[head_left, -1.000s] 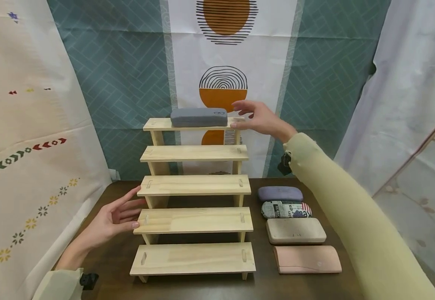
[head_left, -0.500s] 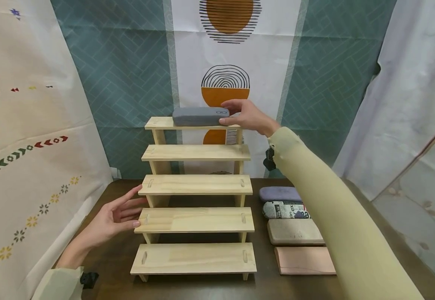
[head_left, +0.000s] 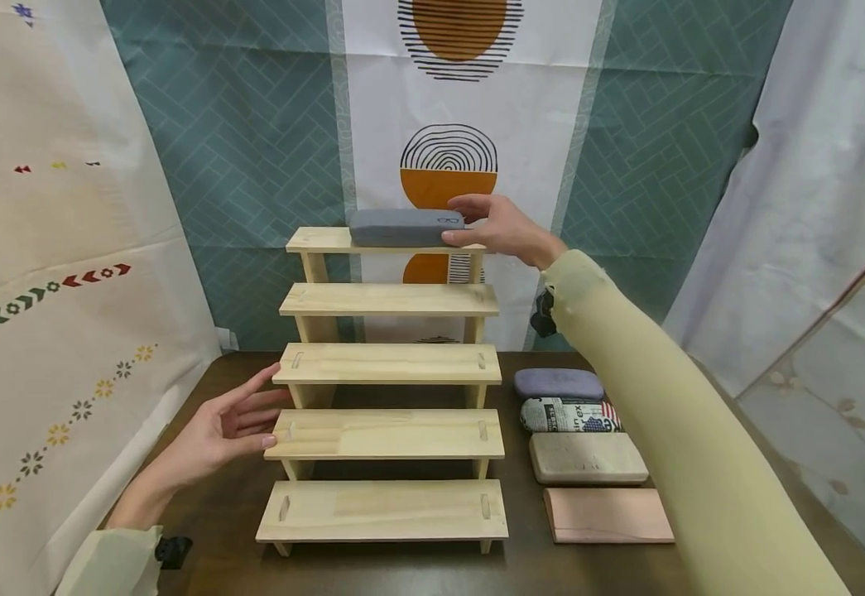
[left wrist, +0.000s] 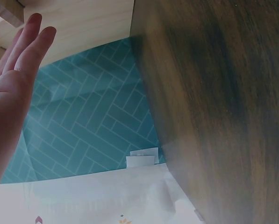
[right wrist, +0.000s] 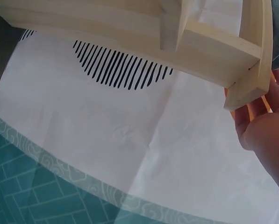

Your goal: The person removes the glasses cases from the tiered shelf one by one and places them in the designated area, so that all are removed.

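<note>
A grey-blue glasses case (head_left: 398, 228) with a small glasses print lies on the top step of a pale wooden tiered display rack (head_left: 383, 364). My right hand (head_left: 502, 228) pinches its right end, thumb in front and fingers behind. The right wrist view catches that hand (right wrist: 270, 116) at the end of the top board, with only a dark edge of the case showing. My left hand (head_left: 219, 430) touches the rack's left side, index fingertip by the third step and thumb at the fourth. Its fingers look fairly straight in the left wrist view.
Right of the rack, a purple case (head_left: 557, 382), a newsprint-patterned case (head_left: 568, 415), a beige case (head_left: 587, 458) and a pink case (head_left: 607, 515) lie in a column on the dark wooden table (head_left: 521, 571). Patterned cloths hang behind and at both sides.
My right hand has moved left from beside the grey-blue case and taken hold of its right end. The case has shifted slightly right along the top step. My left hand stays put.
</note>
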Demonstrator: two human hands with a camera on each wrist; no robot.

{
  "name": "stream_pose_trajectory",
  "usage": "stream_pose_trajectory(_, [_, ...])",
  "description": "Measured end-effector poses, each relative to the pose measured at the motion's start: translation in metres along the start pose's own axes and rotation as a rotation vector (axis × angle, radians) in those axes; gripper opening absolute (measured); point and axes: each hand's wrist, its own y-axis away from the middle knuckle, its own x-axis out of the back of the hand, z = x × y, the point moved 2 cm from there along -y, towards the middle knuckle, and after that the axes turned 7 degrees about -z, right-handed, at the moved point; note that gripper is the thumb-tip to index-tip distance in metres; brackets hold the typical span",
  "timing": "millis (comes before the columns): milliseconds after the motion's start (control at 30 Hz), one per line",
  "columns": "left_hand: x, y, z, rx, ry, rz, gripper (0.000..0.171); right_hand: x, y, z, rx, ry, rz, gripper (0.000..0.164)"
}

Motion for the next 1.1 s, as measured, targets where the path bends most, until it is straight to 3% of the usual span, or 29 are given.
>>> stream_pose_trajectory(367, [-0.002,-0.002,0.003,-0.012,0.015,-0.009,0.094,0.000,0.007,0.001,-0.017,-0.027,0.002,0.071])
stream_pose_trajectory(500, [-0.001,-0.002,0.003,-0.007,0.014,-0.008,0.094,0.005,0.015,0.005,-0.002,-0.037,0.029,0.062])
stream_pose_trajectory(700, [0.000,-0.001,0.004,-0.007,0.005,-0.008,0.094,0.014,0.038,0.011,0.029,-0.077,0.054,0.051])
stream_pose_trajectory(1100, [-0.001,-0.001,0.004,0.009,-0.017,0.000,0.094,0.032,0.098,0.021,0.022,-0.051,0.112,0.052])
